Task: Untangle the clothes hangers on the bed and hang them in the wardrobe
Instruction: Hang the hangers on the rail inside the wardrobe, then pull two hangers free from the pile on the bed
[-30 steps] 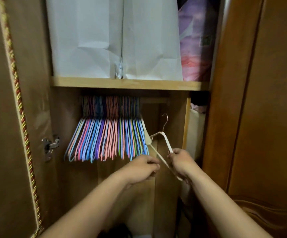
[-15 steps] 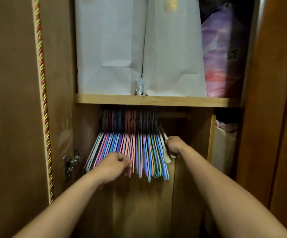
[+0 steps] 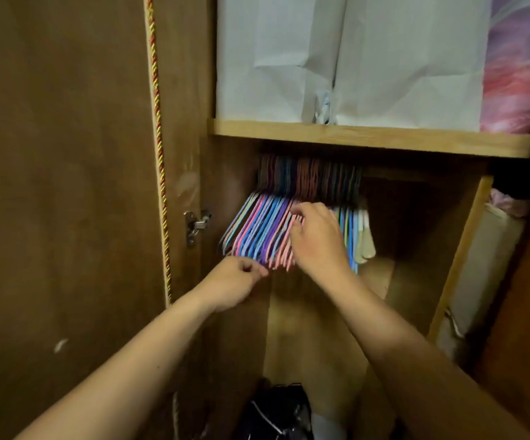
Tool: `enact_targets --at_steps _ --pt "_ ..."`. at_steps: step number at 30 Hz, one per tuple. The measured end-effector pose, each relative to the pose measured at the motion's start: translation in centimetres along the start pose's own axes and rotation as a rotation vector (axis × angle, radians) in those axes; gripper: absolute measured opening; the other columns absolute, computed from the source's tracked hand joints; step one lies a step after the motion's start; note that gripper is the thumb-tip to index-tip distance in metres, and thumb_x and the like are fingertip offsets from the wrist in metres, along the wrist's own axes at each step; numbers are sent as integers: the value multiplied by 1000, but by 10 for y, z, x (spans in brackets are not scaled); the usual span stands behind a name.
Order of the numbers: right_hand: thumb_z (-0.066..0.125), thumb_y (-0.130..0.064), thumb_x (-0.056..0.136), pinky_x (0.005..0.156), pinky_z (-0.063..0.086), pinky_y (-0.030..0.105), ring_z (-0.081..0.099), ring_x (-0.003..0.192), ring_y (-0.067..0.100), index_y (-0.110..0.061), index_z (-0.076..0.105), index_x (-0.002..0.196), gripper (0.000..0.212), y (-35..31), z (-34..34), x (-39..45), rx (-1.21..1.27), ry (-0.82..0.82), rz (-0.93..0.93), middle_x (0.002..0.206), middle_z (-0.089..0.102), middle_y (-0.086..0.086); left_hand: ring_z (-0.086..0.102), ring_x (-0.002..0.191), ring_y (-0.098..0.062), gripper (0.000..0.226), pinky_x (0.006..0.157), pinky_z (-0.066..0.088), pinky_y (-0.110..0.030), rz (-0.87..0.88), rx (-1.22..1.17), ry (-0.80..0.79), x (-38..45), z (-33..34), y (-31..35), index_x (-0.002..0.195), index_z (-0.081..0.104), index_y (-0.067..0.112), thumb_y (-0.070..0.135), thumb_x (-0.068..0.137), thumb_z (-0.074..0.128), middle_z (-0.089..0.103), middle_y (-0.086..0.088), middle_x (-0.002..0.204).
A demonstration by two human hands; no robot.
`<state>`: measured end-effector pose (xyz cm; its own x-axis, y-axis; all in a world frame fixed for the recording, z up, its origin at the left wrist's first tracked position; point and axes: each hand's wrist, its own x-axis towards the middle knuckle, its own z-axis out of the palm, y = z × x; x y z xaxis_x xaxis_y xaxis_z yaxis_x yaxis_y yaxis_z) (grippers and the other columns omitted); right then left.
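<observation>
**Wardrobe interior: hangers on rail, both hands at the bundle**

Where the wooden shelf (image 3: 368, 138) spans the wardrobe, a packed row of coloured hangers (image 3: 257, 230) hangs beneath it, a cream hanger (image 3: 366, 239) at the row's right end. Left hand (image 3: 231, 284): grip curled, fingertips pinching the lower tips of the pink and purple hangers. Right hand (image 3: 319, 239): fingers bent, resting across the middle of the row. White paper bags (image 3: 336, 58) stand on the shelf. Door hinge (image 3: 195, 225) at the left wall.
</observation>
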<state>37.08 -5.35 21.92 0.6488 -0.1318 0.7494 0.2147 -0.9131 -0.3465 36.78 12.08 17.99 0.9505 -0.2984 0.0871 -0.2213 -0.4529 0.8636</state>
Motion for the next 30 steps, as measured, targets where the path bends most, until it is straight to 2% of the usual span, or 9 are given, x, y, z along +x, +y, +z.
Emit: enact_targets --at_steps 3,6,8,12,17,20,23,26,30 --pt "53 -12 89 93 45 35 60 105 27 -15 68 106 23 -36 34 -53 213 -205 -98 107 68 6 65 73 -19 21 73 56 -40 -121 -30 126 -62 -3 -36 89 72 21 18 98 53 72 -6 88" --pt "52 -15 94 84 46 26 63 97 18 -22 69 104 21 -70 65 -137 395 -538 -132 103 71 -1 63 76 -21 19 80 57 -46 -320 -76 282 -155 -5 -85 90 72 23 20 97 54 74 -15 96" --pt "51 -19 95 82 46 24 64 94 16 -27 69 102 21 -89 78 -189 429 -754 -159 100 72 -4 62 73 -16 18 76 57 -41 -462 -105 354 -216 0 -110 91 72 22 19 97 55 72 -8 90" --pt "50 -18 96 86 46 26 60 100 16 -27 71 102 24 -169 73 -303 502 -1112 -293 106 70 -4 60 65 -12 18 58 47 -27 -678 -202 657 -367 9 -144 94 70 14 13 98 53 66 -1 79" --pt "51 -19 94 83 45 27 62 103 23 -27 71 99 23 -282 23 -428 570 -1342 -619 105 72 -1 58 59 -13 20 59 44 -25 -850 -416 1022 -560 44 -166 91 63 18 9 98 47 66 0 79" --pt "48 -21 96 85 46 30 61 107 24 -25 70 104 24 -345 -36 -539 553 -1536 -919 111 70 0 53 57 -13 12 52 38 -20 -970 -624 1258 -698 108 -157 96 57 15 7 99 48 60 -2 79" --pt "49 -23 98 77 46 31 62 98 25 -20 69 97 20 -383 -102 -656 549 -1749 -1211 102 68 2 59 60 -15 12 54 41 -21 -1075 -782 1548 -818 179 -143 97 61 13 8 97 50 63 -3 81" --pt "52 -22 96 75 42 26 60 90 18 -20 70 105 21 -406 -165 -753 566 -1895 -1336 100 66 -3 62 60 -14 15 55 44 -21 -1137 -846 1800 -910 236 -132 99 62 13 7 96 49 65 -1 80" --pt "54 -21 91 83 53 33 65 94 21 -30 67 90 16 -423 -213 -850 572 -1991 -1381 98 69 -2 60 61 -15 15 53 44 -23 -1175 -924 1915 -984 286 -128 103 62 10 7 96 49 64 -4 82"
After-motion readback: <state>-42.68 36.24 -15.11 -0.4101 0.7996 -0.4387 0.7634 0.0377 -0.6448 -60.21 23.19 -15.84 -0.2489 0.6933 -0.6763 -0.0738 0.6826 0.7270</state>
